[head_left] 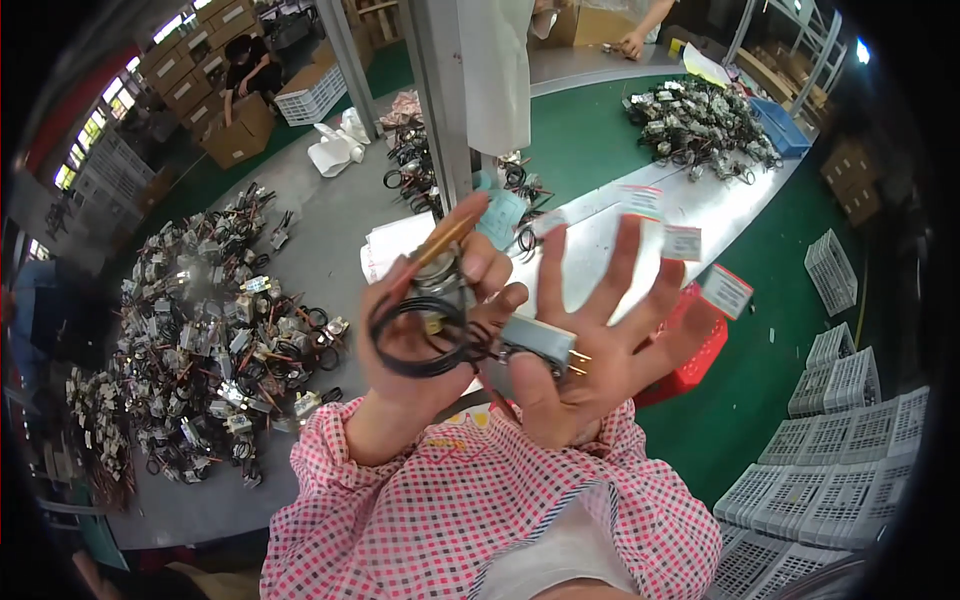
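Observation:
My left hand [400,400] is closed round a coiled black cable [385,355] and a blurred brown-orange strip or wire bundle [443,236]. The cable runs to a small grey metal box with thin brass-coloured prongs [540,337], which lies between my hands. My right hand [610,350] has its thumb against that box and its four fingers spread wide. White labels with red edges [727,290] cling to several of its fingertips. What else sits inside my left palm is partly hidden by the cable loops.
A large heap of similar cabled boxes [210,340] covers the grey table at left. Another heap [700,125] lies at the far right. A metal post [435,90] rises ahead, near white paper [395,245]. A red basket [690,350] and grey crates [830,440] are at right. Other people work behind.

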{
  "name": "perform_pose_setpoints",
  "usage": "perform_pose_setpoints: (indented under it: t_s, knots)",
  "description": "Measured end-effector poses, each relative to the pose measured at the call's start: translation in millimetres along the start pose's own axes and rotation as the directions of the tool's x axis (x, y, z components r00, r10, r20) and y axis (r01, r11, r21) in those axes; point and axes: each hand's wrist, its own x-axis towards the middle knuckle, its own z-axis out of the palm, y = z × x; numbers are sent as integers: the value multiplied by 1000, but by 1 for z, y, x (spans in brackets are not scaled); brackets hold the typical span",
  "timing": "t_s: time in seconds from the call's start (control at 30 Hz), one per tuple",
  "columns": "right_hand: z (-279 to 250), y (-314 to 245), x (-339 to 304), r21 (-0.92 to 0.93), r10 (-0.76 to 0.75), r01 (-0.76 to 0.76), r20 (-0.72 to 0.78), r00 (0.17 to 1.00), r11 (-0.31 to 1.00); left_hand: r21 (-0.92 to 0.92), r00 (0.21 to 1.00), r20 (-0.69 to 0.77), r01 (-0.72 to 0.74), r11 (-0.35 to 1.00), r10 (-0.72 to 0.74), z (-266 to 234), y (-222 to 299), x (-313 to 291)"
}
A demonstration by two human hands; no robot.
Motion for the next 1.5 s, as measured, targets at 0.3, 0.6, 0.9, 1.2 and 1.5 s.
perform_pose_setpoints:
  t_s: [0.3, 0.6, 0.9, 1.2, 1.5]
  knots:
    - [-4, -18, 41, 465, 263, -167, -150, 953, 869, 372, 992, 122, -5, 928, -44, -36, 23, 0]
    - [-36, 2, 37, 506, 331, -188, -209, 920, 842, 885, 887, 107, -291, 363, 450, -101, 85, -6]
    - [-68, 14, 12, 508, 471, -299, -251, 846, 808, 67, 797, -376, 533, -844, 473, -266, 124, -58]
    - [-60, 28, 2, 514, 525, -400, -119, 843, 759, 955, 970, -238, 242, -173, 46, -80, 60, -13]
    - [-32, 38, 30, 395, 404, -380, 25, 914, 836, 961, 951, 192, -232, -148, -244, -5, 4, 24]
